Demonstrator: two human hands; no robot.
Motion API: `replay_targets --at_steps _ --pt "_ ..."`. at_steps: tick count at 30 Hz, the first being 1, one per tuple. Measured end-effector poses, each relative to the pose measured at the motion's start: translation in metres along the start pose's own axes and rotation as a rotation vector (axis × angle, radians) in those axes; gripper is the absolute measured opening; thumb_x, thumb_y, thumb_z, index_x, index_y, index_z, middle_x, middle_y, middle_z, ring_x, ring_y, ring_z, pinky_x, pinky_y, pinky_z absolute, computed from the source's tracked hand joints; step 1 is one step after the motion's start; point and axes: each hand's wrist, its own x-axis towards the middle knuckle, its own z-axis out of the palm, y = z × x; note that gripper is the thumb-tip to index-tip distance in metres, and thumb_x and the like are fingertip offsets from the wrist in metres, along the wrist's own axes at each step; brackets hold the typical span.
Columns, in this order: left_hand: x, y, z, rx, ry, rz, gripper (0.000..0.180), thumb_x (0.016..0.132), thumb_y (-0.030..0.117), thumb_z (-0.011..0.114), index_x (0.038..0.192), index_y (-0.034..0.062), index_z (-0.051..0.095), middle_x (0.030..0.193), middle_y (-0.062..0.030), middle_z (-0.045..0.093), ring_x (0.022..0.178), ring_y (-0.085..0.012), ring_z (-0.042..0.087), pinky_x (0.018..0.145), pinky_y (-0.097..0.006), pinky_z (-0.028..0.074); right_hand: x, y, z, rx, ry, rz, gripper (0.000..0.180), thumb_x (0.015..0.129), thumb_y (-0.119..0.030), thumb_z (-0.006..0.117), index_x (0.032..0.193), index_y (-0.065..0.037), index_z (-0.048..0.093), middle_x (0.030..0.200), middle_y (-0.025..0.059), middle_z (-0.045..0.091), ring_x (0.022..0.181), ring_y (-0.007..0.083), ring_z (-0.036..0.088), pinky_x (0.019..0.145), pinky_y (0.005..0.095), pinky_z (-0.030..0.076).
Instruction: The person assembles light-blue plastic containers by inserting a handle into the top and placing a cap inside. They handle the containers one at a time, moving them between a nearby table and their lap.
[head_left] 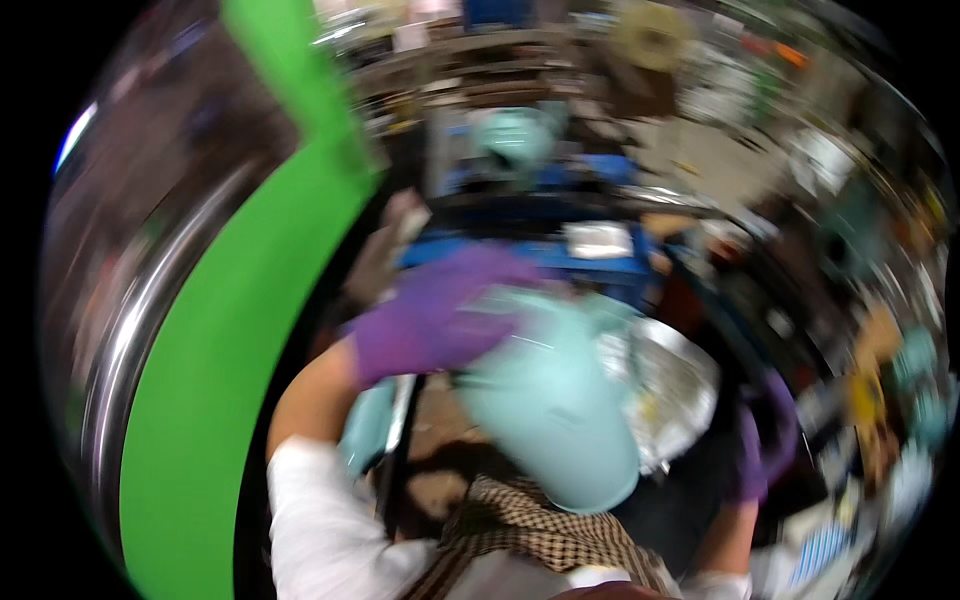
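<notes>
My left grip (440,320), gloved purple, lies flat and spread on the top of a pale teal cylinder (555,410) at my lap. My right grip (765,440) hangs aside; blur hides whether it's closed. Behind, a crinkled foil tray (670,375).

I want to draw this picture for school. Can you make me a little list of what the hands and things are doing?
picture: very blurred by motion
left hand: purple glove, resting on top of the pale blue container
right hand: purple glove, low at the right, grip too blurred to tell
pale blue container: big, rounded, in the middle
metal bowl: shiny, just right of the container
green panel: at the left
</notes>
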Motion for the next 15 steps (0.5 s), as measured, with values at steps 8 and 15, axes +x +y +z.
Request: replay_targets --at_steps 8,15 --pt "-0.046 -0.156 0.108 0.089 0.392 0.09 0.032 0.105 0.028 0.048 0.127 0.0058 0.056 0.113 -0.0094 0.064 0.098 -0.0218 0.064 0.083 -0.035 0.054 0.161 0.06 -0.135 -1.065 0.352 0.009 0.081 0.087 -0.037 0.071 0.155 -0.018 0.032 0.129 0.0236 0.062 0.114 0.0439 0.061 0.092 0.0481 0.051" --pt "-0.015 -0.159 0.153 -0.909 0.492 -0.229 0.042 0.101 0.035 0.059 0.132 0.0103 0.047 0.121 -0.0085 0.058 0.099 -0.0211 0.062 0.065 -0.032 0.056 0.156 0.041 -0.099 -1.335 0.141 -0.144 0.044 0.089 -0.023 0.064 0.132 -0.021 0.06 0.095 0.0177 0.07 0.078 0.0376 0.069 0.067 0.0484 0.055"
